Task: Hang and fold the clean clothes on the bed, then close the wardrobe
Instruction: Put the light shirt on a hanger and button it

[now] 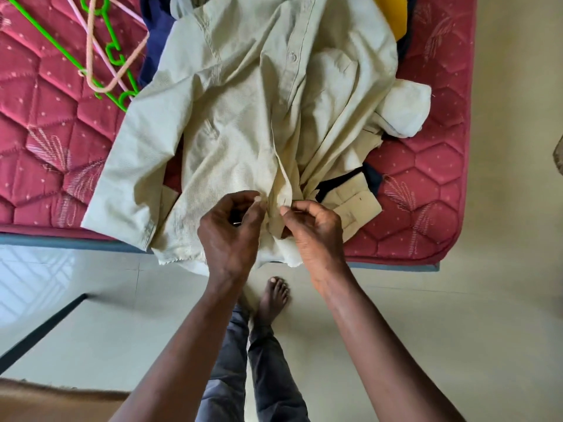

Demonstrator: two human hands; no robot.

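Crumpled pale-cream woven cotton shirt lies buttons-up on the quilted maroon bed; left hand and right hand each pinch its placket near the hem, above glossy floor tiles.

Red mattress: cream shirt, green hanger, pink hanger.

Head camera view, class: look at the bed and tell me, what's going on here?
A person stands at a maroon quilted mattress with a pale cream button-up shirt spread on it. The left hand and right hand each pinch the shirt's front edges near the hem, seemingly fastening them. A green plastic hanger and a pink plastic hanger lie beside the shirt; a navy garment and a yellow garment lie under it.
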